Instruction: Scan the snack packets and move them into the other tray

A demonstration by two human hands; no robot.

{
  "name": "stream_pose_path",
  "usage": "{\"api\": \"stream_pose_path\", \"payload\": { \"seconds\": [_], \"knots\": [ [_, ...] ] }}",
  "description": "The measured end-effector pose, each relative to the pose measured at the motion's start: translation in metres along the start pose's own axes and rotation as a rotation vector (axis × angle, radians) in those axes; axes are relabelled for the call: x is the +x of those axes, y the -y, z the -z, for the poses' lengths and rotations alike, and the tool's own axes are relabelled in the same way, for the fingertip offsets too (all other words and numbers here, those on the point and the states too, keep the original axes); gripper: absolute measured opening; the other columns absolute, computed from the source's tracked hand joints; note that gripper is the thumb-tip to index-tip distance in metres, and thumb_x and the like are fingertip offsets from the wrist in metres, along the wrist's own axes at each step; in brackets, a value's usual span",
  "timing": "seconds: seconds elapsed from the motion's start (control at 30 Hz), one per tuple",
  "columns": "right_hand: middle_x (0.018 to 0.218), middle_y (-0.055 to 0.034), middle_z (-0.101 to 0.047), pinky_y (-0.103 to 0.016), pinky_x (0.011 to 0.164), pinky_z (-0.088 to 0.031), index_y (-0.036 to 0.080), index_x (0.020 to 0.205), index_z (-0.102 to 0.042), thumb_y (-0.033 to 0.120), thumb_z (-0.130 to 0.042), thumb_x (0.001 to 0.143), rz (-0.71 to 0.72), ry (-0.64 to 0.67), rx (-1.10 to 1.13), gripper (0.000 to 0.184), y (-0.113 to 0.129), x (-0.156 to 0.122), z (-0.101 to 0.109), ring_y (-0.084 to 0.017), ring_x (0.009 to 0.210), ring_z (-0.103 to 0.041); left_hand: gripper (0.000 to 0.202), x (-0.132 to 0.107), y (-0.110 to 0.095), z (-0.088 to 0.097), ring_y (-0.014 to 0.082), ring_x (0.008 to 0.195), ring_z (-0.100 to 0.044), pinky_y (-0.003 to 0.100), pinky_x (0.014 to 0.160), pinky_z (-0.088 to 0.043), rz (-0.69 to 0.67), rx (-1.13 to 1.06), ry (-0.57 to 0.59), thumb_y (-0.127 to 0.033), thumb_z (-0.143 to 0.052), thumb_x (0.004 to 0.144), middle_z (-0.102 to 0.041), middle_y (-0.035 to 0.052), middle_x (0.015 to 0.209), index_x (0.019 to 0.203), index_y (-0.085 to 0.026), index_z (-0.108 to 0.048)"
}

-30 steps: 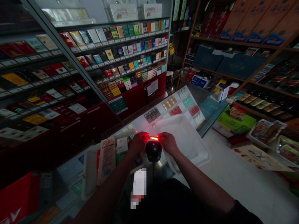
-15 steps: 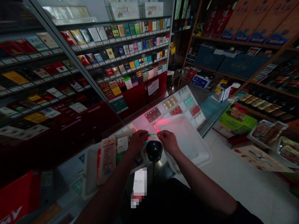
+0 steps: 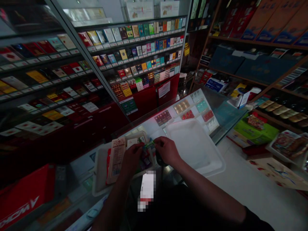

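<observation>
Both my hands pinch a small green packet [image 3: 149, 144] above a glass shop counter [image 3: 223, 118]. My left hand [image 3: 131, 158] grips its left end and my right hand [image 3: 166, 150] its right end. A black barcode scanner [image 3: 159, 159] stands just under my right hand, mostly hidden by it. To the left, a white tray [image 3: 99, 173] holds an upright orange-and-white carton [image 3: 116, 158] and several small packets. To the right lies a white tray [image 3: 194, 147] with nothing in it.
Glass-fronted shelves of cigarette packs [image 3: 134, 54] rise behind the counter. Wooden shelves with boxes and bottles [image 3: 252, 61] fill the right side. Goods in trays lie on the floor [image 3: 286, 147] at the right. A red box [image 3: 21, 202] sits at the lower left.
The scanner's red light has gone out. My hands have carried the packet left, off the scanner and toward the left tray. The view has shifted a little.
</observation>
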State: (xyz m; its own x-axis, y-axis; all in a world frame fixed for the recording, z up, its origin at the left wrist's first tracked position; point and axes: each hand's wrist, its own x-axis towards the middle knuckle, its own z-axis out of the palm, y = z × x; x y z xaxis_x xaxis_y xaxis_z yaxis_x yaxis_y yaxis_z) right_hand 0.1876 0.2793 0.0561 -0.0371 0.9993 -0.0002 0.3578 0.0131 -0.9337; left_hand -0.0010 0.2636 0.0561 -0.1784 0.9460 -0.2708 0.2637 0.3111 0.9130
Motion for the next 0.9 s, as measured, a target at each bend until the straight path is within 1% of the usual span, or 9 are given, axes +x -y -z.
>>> {"api": "stream_pose_path", "payload": {
  "seconds": [0.1,0.2,0.3,0.37,0.5,0.63,0.77,0.9],
  "knots": [
    [0.093,-0.0038,-0.072,-0.028,0.078,-0.047,0.02,0.098,-0.073,0.016,-0.062,0.079,0.1,0.096,-0.111,0.023,0.012,-0.011,-0.013,-0.016,0.083,-0.064,0.039,-0.015,0.014,0.017,0.0206,0.078,-0.068,0.03,0.071,-0.053,0.016,0.044,-0.042,-0.042,-0.063,0.076,-0.075,0.0068,0.089,0.101,-0.014,-0.073],
    [0.101,-0.0058,-0.071,-0.03,0.085,-0.047,0.019,0.104,-0.071,0.015,-0.062,0.08,0.172,0.199,-0.145,0.026,0.016,-0.021,-0.029,-0.018,0.091,-0.064,0.044,-0.03,0.03,0.031,0.0219,0.08,-0.068,0.031,0.071,-0.053,0.042,0.062,-0.064,-0.046,-0.063,0.075,-0.075,0.0079,0.092,0.103,-0.014,-0.073],
    [0.109,-0.0079,-0.07,-0.032,0.089,-0.046,0.018,0.112,-0.068,0.016,-0.061,0.082,0.207,0.286,-0.126,0.031,0.012,-0.03,-0.045,-0.02,0.1,-0.063,0.046,-0.045,0.043,0.04,0.0232,0.083,-0.068,0.032,0.074,-0.053,0.045,0.1,-0.1,-0.049,-0.065,0.074,-0.075,0.009,0.095,0.102,-0.014,-0.073],
    [0.11,-0.0079,-0.069,-0.033,0.09,-0.046,0.019,0.114,-0.066,0.016,-0.061,0.083,0.228,0.342,-0.114,0.032,0.009,-0.037,-0.054,-0.02,0.101,-0.062,0.046,-0.053,0.049,0.044,0.0239,0.085,-0.069,0.033,0.075,-0.053,0.038,0.127,-0.13,-0.05,-0.065,0.074,-0.075,0.0091,0.097,0.102,-0.015,-0.072],
    [0.107,-0.0058,-0.068,-0.032,0.089,-0.046,0.021,0.109,-0.066,0.017,-0.062,0.082,0.255,0.399,-0.136,0.028,0.001,-0.052,-0.065,-0.02,0.1,-0.062,0.044,-0.065,0.059,0.054,0.0232,0.08,-0.068,0.033,0.074,-0.053,0.047,0.197,-0.187,-0.049,-0.063,0.076,-0.075,0.0078,0.093,0.103,-0.016,-0.071],
    [0.111,-0.007,-0.068,-0.032,0.09,-0.046,0.02,0.111,-0.065,0.019,-0.061,0.082,0.258,0.424,-0.144,0.029,-0.004,-0.067,-0.063,-0.02,0.101,-0.062,0.045,-0.071,0.071,0.061,0.0226,0.078,-0.069,0.032,0.073,-0.052,0.048,0.255,-0.229,-0.05,-0.061,0.079,-0.076,0.0067,0.089,0.107,-0.016,-0.07],
    [0.107,-0.0079,-0.069,-0.032,0.088,-0.047,0.018,0.11,-0.066,0.018,-0.061,0.082,0.204,0.404,-0.158,0.029,-0.006,-0.08,-0.052,-0.02,0.098,-0.063,0.04,-0.077,0.077,0.063,0.0246,0.088,-0.071,0.034,0.081,-0.052,0.062,0.325,-0.259,-0.046,-0.058,0.081,-0.076,0.0082,0.099,0.107,-0.018,-0.069],
    [0.106,-0.0079,-0.071,-0.03,0.084,-0.048,0.018,0.113,-0.068,0.02,-0.061,0.084,0.105,0.359,-0.147,0.03,-0.012,-0.093,-0.041,-0.019,0.094,-0.065,0.043,-0.085,0.077,0.061,0.0261,0.092,-0.072,0.035,0.081,-0.052,0.067,0.362,-0.265,-0.047,-0.057,0.083,-0.076,0.0099,0.103,0.113,-0.019,-0.067]
  ]
}}
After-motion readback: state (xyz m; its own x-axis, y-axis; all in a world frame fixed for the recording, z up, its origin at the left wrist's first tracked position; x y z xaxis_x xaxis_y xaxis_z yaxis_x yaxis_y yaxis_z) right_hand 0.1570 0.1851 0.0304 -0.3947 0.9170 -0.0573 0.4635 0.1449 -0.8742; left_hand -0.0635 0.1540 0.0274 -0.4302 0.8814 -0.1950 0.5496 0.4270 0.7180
